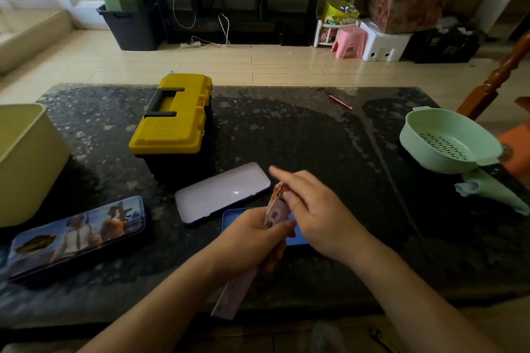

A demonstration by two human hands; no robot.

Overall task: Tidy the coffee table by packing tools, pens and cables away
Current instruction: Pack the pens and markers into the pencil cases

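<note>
A long, narrow lilac packet [275, 212] is held tilted above the near edge of the dark speckled surface [315, 137] by the left hand [252, 238], whose grip is clamped round the packet's middle, so that the lower end juts out below the wrist. Orange tips [279, 189] (too blurred to be named) are seen at the packet's upper end. That end is met by the right hand [318, 209]: its index finger is stretched out past the packet and another finger is laid against the opening, but whether its grip is closed on anything cannot be told, since the thumb is hidden and the fingers are smeared. A shallow blue tray [232, 216] is partly covered by both hands, and just beside it, to the left, a pale lid [222, 192] with a dark rim is laid with its inside up. Further left, a printed pencil tin [77, 235] is found closed and flat, near a cream bin [25, 163] at the edge. A yellow-and-black toolbox [172, 114] is set shut behind the lid. A red pencil [340, 102] is left well apart, near the far edge. At the right, a green colander [441, 143] is placed beside a crumpled green cloth [493, 192].
</note>
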